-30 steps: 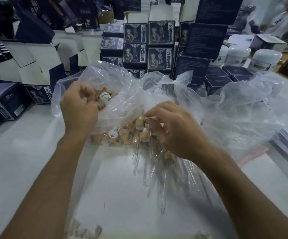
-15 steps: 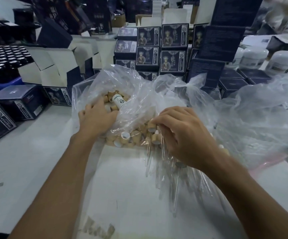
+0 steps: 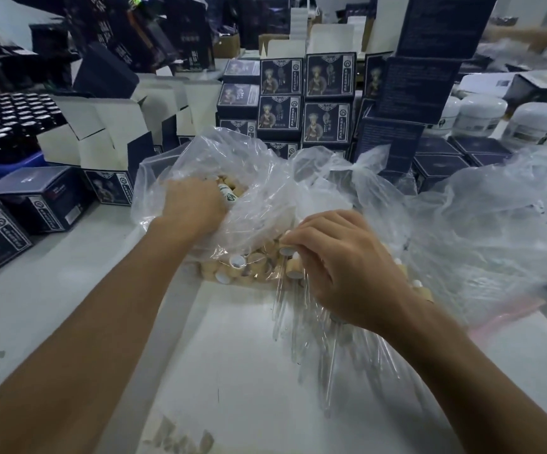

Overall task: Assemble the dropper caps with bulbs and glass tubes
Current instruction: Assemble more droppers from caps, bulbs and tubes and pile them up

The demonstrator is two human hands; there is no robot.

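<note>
A clear plastic bag (image 3: 265,178) lies open on the table, holding several tan dropper caps (image 3: 252,260) with white inserts. My left hand (image 3: 196,204) is inside the bag's mouth among the caps, fingers hidden by plastic; a small white labelled bottle (image 3: 227,195) lies by its fingertips. My right hand (image 3: 340,267) has curled fingers pinching a dropper cap (image 3: 287,249) at the bag's lower edge. Several assembled droppers with glass tubes (image 3: 301,326) lie under and below my right hand, tubes pointing toward me.
Stacks of dark blue printed boxes (image 3: 304,96) stand behind the bag. Open white-lined cartons (image 3: 101,136) and a tray of dark bottles (image 3: 6,119) sit at the left. White jars (image 3: 481,116) are at the right. A second crumpled plastic bag (image 3: 481,224) lies right. White paper (image 3: 239,365) covers the near table.
My left hand has pushed deeper into the bag toward the white bottle. My right hand has stayed on the caps near the glass tubes. The camera has shifted slightly.
</note>
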